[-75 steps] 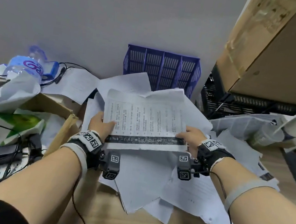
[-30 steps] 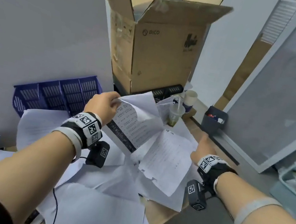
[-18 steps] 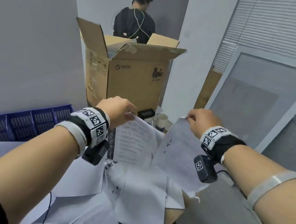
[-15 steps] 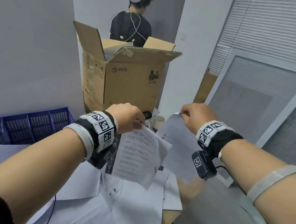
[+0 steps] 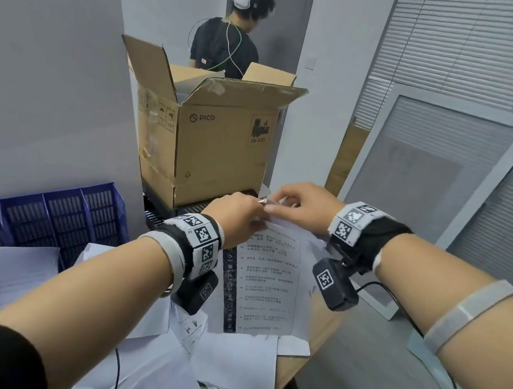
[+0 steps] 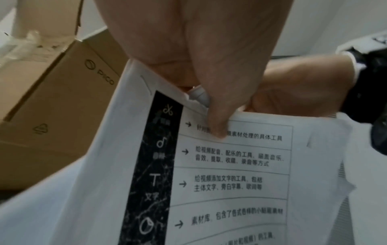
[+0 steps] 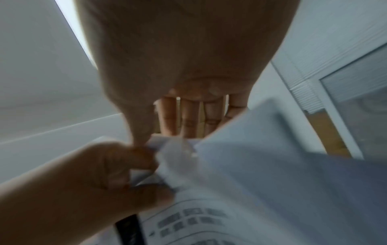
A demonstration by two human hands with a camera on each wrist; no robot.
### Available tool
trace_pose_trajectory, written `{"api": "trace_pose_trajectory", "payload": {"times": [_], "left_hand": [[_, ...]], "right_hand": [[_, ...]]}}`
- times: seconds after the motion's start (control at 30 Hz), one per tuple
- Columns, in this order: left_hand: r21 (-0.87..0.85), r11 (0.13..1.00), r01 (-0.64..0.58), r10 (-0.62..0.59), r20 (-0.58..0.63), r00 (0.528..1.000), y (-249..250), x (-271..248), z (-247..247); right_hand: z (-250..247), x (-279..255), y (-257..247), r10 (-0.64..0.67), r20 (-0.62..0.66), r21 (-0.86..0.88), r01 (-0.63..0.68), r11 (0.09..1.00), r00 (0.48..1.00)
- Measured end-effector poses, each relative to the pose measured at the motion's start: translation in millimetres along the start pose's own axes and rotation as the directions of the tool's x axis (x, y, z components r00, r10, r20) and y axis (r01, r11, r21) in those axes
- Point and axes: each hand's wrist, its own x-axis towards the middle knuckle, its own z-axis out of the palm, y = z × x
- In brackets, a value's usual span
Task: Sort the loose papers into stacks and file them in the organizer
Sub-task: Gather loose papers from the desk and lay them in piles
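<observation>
— What has moved since a moment ago?

— The two hands were apart, each holding up its own sheet. Now they have come together, and the sheets hang as one bunch.

— What is the left hand [image 5: 238, 216] doing?

— It pinches the top edge of the printed paper [image 5: 266, 283] with thumb and curled fingers. The page has a black strip down its left side and boxes of writing.

— And the right hand [image 5: 302, 206]?

— Its thumb and first finger nip the same top edge, touching the left hand. In the right wrist view its other fingers [image 7: 189, 119] stick out straight behind the paper. A second sheet [image 7: 293, 165] lies behind the printed one, held in the same pinch.

— Where are the papers?

— Up in the air, hanging down over the loose papers [image 5: 235, 362] spread on the wooden desk [image 5: 308, 347].

— And the organizer?

— The blue organizer [image 5: 42, 221] stands at the left against the grey wall, well apart from the hands. Paper covers its lower front.

— What else is there?

— A big open cardboard box [image 5: 219, 144] sits behind the hands. A person [image 5: 228, 45] with a headset stands behind it, back turned.
</observation>
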Motion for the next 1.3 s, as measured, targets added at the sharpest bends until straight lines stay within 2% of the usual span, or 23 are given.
{"api": "trace_pose_trajectory", "payload": {"times": [0.07, 0.13, 0.2, 0.3, 0.43, 0.57, 0.7, 0.77, 0.83, 0.87, 0.9, 0.93, 0.97, 1.03, 1.07, 1.1, 1.23, 1.3], "left_hand": [[-0.018, 0.999, 0.047, -0.047, -0.012, 0.999, -10.4, -1.0, -2.3], [-0.057, 0.995, 0.083, -0.085, -0.038, 0.996, -17.7, -2.4, -4.3], [-0.098, 0.989, 0.107, -0.113, -0.066, 0.991, -20.3, -2.7, -5.5], [-0.194, 0.970, 0.147, -0.169, -0.105, 0.980, -25.3, -2.1, -4.0], [-0.411, 0.905, 0.112, -0.162, -0.088, 0.983, -36.6, -5.4, 1.5], [-0.637, 0.766, 0.085, -0.156, -0.057, 0.986, -41.8, -12.2, 4.7], [-0.765, 0.637, 0.094, -0.167, -0.018, 0.986, -47.8, -15.8, 15.0], [-0.796, 0.594, 0.113, -0.191, -0.003, 0.982, -52.3, -16.7, 26.9], [-0.815, 0.564, 0.130, -0.225, 0.000, 0.974, -54.7, -17.8, 38.6], [-0.834, 0.536, 0.130, -0.235, 0.001, 0.972, -55.4, -17.6, 45.1], [-0.855, 0.505, 0.120, -0.241, -0.006, 0.971, -56.1, -17.4, 50.4], [-0.871, 0.479, 0.107, -0.247, -0.017, 0.969, -55.4, -17.4, 53.3], [-0.883, 0.458, 0.099, -0.256, -0.025, 0.966, -54.8, -16.0, 57.4], [-0.883, 0.463, 0.073, -0.265, -0.059, 0.962, -52.8, -11.0, 64.5], [-0.886, 0.461, 0.059, -0.269, -0.077, 0.960, -51.1, -8.6, 68.1], [-0.901, 0.431, 0.047, -0.284, -0.086, 0.955, -48.5, -5.8, 71.1], [-0.987, 0.143, 0.078, -0.421, 0.011, 0.907, -49.3, 4.6, 83.3], [-0.987, 0.122, 0.109, -0.442, 0.044, 0.896, -53.3, 8.2, 93.7]], "right_hand": [[-0.7, -8.9, 15.2, 0.113, 0.135, -0.036, -0.109, 0.993, 0.984], [6.9, -16.1, 36.5, 0.163, 0.193, -0.085, -0.149, 0.985, 0.968], [18.1, -19.1, 54.0, 0.163, 0.130, -0.048, -0.158, 0.986, 0.978], [31.8, -21.3, 64.8, 0.181, -0.015, 0.112, -0.179, 0.977, 0.983], [41.4, -19.8, 79.0, 0.210, -0.161, 0.325, -0.149, 0.934, 0.965], [47.1, -17.5, 86.3, 0.307, -0.301, 0.577, -0.084, 0.812, 0.903], [57.7, -18.5, 85.0, 0.401, -0.401, 0.650, -0.053, 0.758, 0.823], [71.7, -18.2, 88.6, 0.474, -0.361, 0.730, -0.073, 0.680, 0.803], [85.6, -23.0, 90.4, 0.515, -0.210, 0.866, -0.086, 0.493, 0.831], [94.4, -25.3, 95.4, 0.513, -0.109, 0.903, -0.130, 0.408, 0.851], [103.0, -28.8, 100.2, 0.498, -0.014, 0.913, -0.192, 0.361, 0.867], [110.4, -34.0, 102.6, 0.481, 0.059, 0.894, -0.261, 0.364, 0.875], [118.6, -37.8, 107.2, 0.460, 0.107, 0.857, -0.316, 0.407, 0.881], [129.5, -40.4, 115.4, 0.481, 0.105, 0.762, -0.381, 0.523, 0.870], [132.2, -39.2, 119.6, 0.494, 0.081, 0.741, -0.384, 0.551, 0.866], [134.6, -36.2, 124.5, 0.505, 0.052, 0.744, -0.370, 0.556, 0.862], [139.0, -12.1, 142.5, 0.525, -0.058, 0.807, -0.269, 0.525, 0.849], [145.7, 4.5, 154.8, 0.533, -0.080, 0.829, -0.240, 0.506, 0.843]]}}
